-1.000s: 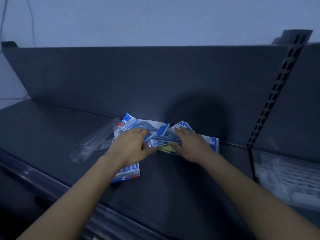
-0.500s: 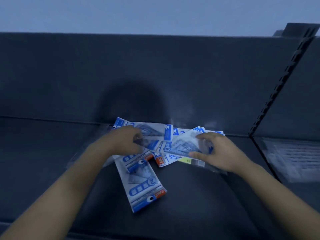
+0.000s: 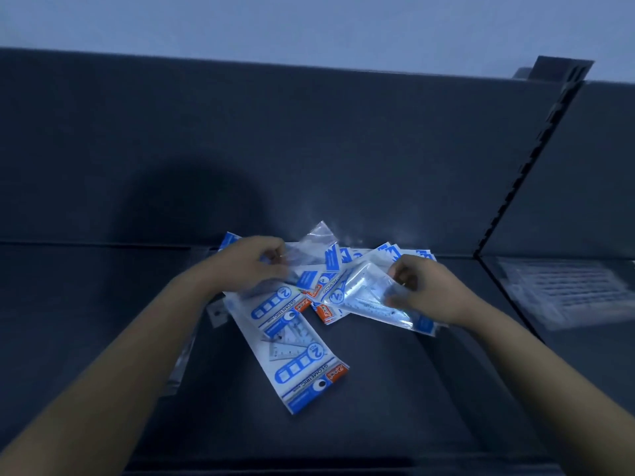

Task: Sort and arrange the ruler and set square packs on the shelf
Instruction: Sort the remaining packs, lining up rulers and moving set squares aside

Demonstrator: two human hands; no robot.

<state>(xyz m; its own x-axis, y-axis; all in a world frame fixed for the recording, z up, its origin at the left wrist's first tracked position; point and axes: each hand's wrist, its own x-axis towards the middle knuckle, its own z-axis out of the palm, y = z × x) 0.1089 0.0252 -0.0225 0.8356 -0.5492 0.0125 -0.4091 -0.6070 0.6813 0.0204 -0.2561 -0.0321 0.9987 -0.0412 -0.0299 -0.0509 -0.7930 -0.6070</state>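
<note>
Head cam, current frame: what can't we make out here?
All head view.
Pile: pack count unclear, since the packs overlap and both hands cover part of it.
Clear pack pinched by left hand: contents lost in blur.
Glossy pack gripped by right hand: glare hides its print.
Clear sleeve: mostly under the left forearm.
Right bay stock: motion-blurred.

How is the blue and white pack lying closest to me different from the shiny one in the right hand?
The nearest blue and white set square pack lies flat on the dark shelf, untouched; the glossy clear-fronted pack is gripped by the right hand, tilted up. The nearest pack's print and orange corner show clearly; the glossy pack is blurred by glare. Both are blue-trimmed plastic sleeves.
</note>
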